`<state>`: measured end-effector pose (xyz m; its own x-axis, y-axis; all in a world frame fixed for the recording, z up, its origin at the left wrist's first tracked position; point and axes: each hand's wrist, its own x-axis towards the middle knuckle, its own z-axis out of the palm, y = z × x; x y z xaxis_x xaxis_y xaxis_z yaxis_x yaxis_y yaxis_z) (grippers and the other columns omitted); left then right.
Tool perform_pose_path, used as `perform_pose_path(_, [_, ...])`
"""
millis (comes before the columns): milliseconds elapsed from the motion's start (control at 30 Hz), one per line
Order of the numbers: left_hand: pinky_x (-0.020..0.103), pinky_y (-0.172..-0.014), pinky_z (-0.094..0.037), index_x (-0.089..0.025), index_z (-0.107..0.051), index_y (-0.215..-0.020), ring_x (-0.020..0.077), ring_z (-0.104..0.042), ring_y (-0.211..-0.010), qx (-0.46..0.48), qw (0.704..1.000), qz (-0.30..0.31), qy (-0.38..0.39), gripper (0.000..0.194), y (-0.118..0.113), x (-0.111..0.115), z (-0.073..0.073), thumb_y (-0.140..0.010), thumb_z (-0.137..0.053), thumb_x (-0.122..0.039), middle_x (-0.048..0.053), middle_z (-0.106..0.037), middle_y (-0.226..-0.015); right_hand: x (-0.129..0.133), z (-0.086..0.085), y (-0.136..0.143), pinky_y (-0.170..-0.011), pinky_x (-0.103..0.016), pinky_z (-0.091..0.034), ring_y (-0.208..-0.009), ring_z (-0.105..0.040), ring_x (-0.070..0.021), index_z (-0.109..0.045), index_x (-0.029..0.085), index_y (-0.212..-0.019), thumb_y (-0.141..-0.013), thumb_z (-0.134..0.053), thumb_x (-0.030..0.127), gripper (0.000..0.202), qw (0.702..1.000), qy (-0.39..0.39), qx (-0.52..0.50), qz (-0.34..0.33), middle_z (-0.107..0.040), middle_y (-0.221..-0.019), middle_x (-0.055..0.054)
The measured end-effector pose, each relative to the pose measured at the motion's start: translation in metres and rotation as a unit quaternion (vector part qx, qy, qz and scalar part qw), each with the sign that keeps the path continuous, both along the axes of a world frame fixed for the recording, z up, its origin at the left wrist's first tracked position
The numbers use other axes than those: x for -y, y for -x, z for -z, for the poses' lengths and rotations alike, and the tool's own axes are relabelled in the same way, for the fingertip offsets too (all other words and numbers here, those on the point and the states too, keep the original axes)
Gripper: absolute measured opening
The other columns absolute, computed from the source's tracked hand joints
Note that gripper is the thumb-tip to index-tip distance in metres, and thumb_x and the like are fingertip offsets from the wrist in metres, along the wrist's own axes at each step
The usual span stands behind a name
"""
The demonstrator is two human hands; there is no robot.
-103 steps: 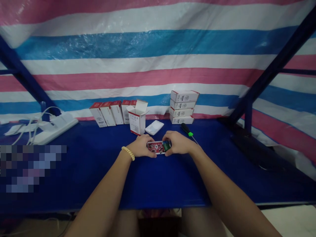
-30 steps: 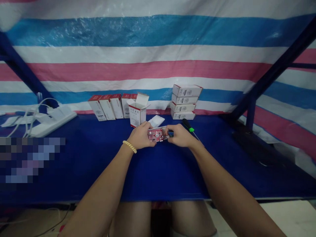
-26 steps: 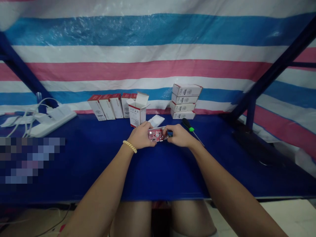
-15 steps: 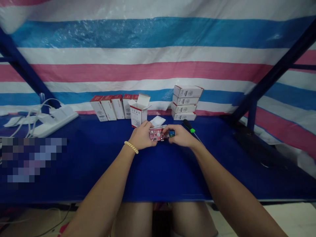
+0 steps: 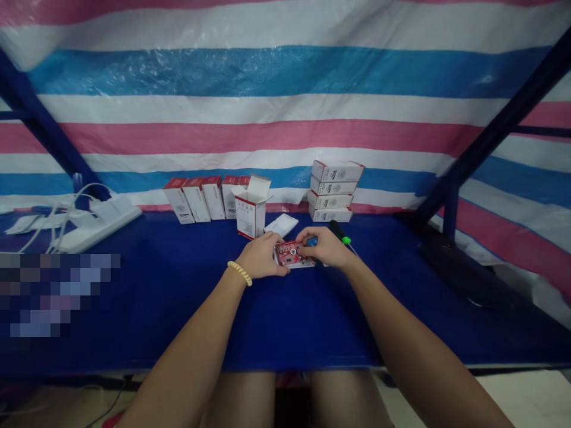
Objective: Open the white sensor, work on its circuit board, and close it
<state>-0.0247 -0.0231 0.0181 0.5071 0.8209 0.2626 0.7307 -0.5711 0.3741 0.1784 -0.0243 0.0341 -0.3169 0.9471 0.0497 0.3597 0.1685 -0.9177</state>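
A red circuit board (image 5: 289, 253) lies in a white casing (image 5: 304, 264) between my hands. My left hand (image 5: 263, 255) grips the board and casing at their left side. The fingers of my right hand (image 5: 323, 245) are pinched at the board's right side, by a small blue part (image 5: 312, 242). A white plastic cover (image 5: 282, 225) lies just behind the board. Beside it stands an opened white and red box (image 5: 250, 214), flaps up. A screwdriver (image 5: 341, 232) with a black and green handle lies partly behind my right hand.
Several red-topped boxes (image 5: 194, 201) stand in a row at the back left. Several more boxes (image 5: 332, 199) are stacked at the back right. A white power strip (image 5: 100, 229) with cables is at the left, and a dark object (image 5: 464, 276) lies at the right.
The board and casing have tipped flatter, showing more of the board's face and the white casing's edge below it. My right fingers have moved onto the board's right side.
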Motion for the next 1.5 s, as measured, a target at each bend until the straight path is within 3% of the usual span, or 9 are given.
perform_pose_path(500, [0.035,-0.07,-0.048,-0.019,-0.057,-0.097,0.0244,-0.06,-0.088,0.015,0.999,-0.026,-0.029,0.055,0.002,0.0,-0.003,-0.052,-0.082,-0.037,0.003,-0.059,-0.098,0.003,-0.005,0.001,-0.038,-0.023,-0.037,-0.037,-0.048,-0.0092,-0.05,0.018,-0.072,-0.059,-0.066,0.017,0.021,0.999,0.028,-0.022,0.037,-0.054,-0.05,0.004])
perform_pose_path(667, [0.036,-0.076,-0.049,-0.018,-0.058,-0.099,0.0236,-0.061,-0.09,0.052,0.998,-0.021,-0.036,0.053,0.008,-0.002,-0.002,-0.054,-0.082,-0.036,0.004,-0.06,-0.099,0.004,-0.008,0.001,-0.037,-0.023,-0.038,-0.037,-0.049,-0.0088,-0.047,0.019,-0.069,-0.061,-0.065,0.018,0.02,0.997,0.017,-0.049,0.058,-0.053,-0.053,0.005])
perform_pose_path(967, [0.043,-0.085,-0.047,-0.015,-0.062,-0.114,0.0316,-0.06,-0.1,-0.01,0.997,0.044,0.066,0.073,0.012,-0.012,0.008,-0.055,-0.081,-0.053,0.013,-0.064,-0.109,0.002,-0.008,-0.006,-0.038,-0.023,-0.04,-0.039,-0.047,-0.0063,-0.049,0.019,-0.07,-0.062,-0.071,0.024,0.025,0.998,-0.005,-0.06,0.032,-0.054,-0.061,0.005])
perform_pose_path(1067, [0.042,-0.084,-0.046,-0.016,-0.063,-0.114,0.0303,-0.059,-0.099,0.033,0.994,0.057,0.09,0.073,0.015,-0.011,0.005,-0.055,-0.081,-0.056,0.012,-0.065,-0.108,0.002,-0.007,-0.008,-0.039,-0.024,-0.04,-0.04,-0.048,-0.0067,-0.047,0.019,-0.07,-0.064,-0.072,0.028,0.027,0.998,-0.006,-0.066,0.017,-0.053,-0.059,0.005])
perform_pose_path(1167, [0.038,-0.083,-0.046,-0.017,-0.064,-0.113,0.0254,-0.059,-0.096,0.134,0.984,0.058,0.1,0.064,0.015,-0.009,-0.002,-0.063,-0.078,-0.054,0.01,-0.065,-0.108,0.001,-0.005,-0.009,-0.041,-0.024,-0.042,-0.042,-0.049,-0.0071,-0.048,0.019,-0.075,-0.065,-0.073,0.033,0.031,0.997,-0.021,-0.076,0.017,-0.055,-0.062,0.005])
perform_pose_path(1333, [0.032,-0.075,-0.046,-0.017,-0.068,-0.094,0.0182,-0.059,-0.081,0.273,0.95,0.044,0.146,0.033,0.01,-0.011,-0.005,-0.086,-0.054,-0.046,0.004,-0.068,-0.089,-0.001,-0.002,-0.009,-0.045,-0.025,-0.043,-0.046,-0.052,-0.0093,-0.053,0.021,-0.105,-0.066,-0.074,0.034,0.047,0.995,-0.062,-0.067,0.035,-0.055,-0.061,0.005])
perform_pose_path(1400, [0.03,-0.07,-0.044,-0.017,-0.068,-0.084,0.0168,-0.059,-0.074,0.287,0.948,0.024,0.132,0.032,0.008,-0.013,-0.003,-0.087,-0.05,-0.043,0.003,-0.067,-0.079,-0.001,-0.001,-0.007,-0.045,-0.026,-0.043,-0.045,-0.051,-0.0093,-0.056,0.019,-0.103,-0.068,-0.073,0.036,0.043,0.996,-0.053,-0.061,0.039,-0.057,-0.063,0.004])
perform_pose_path(1500, [0.028,-0.061,-0.04,-0.017,-0.067,-0.074,0.0146,-0.054,-0.06,0.25,0.963,-0.034,0.091,0.03,0.007,-0.014,-0.003,-0.086,-0.051,-0.039,0.0,-0.062,-0.062,-0.001,0.0,-0.006,-0.044,-0.026,-0.042,-0.044,-0.049,-0.0082,-0.06,0.016,-0.086,-0.07,-0.07,0.042,0.032,0.997,-0.044,-0.055,0.037,-0.06,-0.065,0.0])
